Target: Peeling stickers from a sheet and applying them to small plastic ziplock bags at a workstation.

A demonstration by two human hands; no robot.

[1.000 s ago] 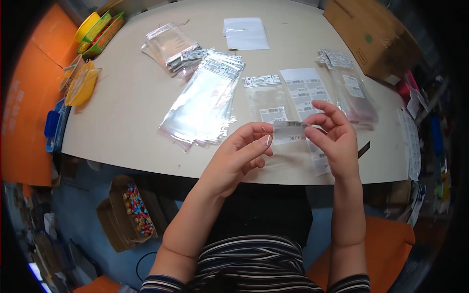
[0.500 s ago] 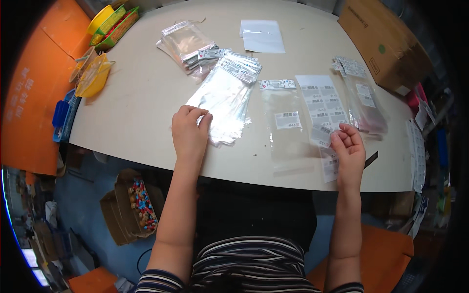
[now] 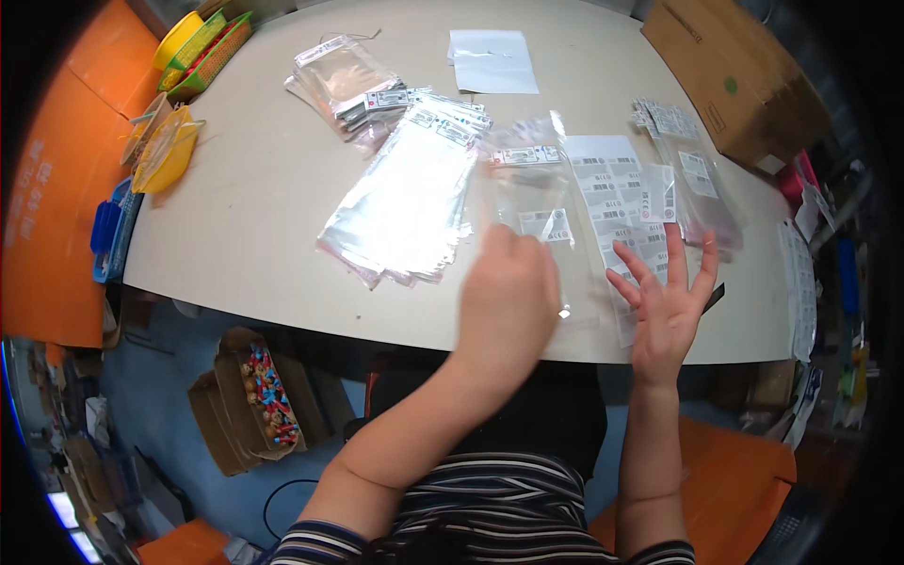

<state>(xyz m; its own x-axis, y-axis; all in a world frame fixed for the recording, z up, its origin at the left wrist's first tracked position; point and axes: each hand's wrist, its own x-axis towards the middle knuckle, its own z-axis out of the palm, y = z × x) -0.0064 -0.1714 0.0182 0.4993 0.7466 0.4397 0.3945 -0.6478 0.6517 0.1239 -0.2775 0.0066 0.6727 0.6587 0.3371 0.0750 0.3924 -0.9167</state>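
While the left hand (image 3: 507, 301) is holding a clear plastic bag (image 3: 529, 202) at frame centre, its grip hidden, the right hand (image 3: 667, 306) is spreading wide over the tabletop (image 3: 254, 188).

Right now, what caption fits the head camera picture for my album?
Left hand lifts a clear plastic bag over the table while the open right hand presses a label sheet.

Left hand (image 3: 508, 297) motion-blurred, hides lower part of clear bag (image 3: 533, 202); grip unclear; label sheet (image 3: 621, 202) print unreadable.
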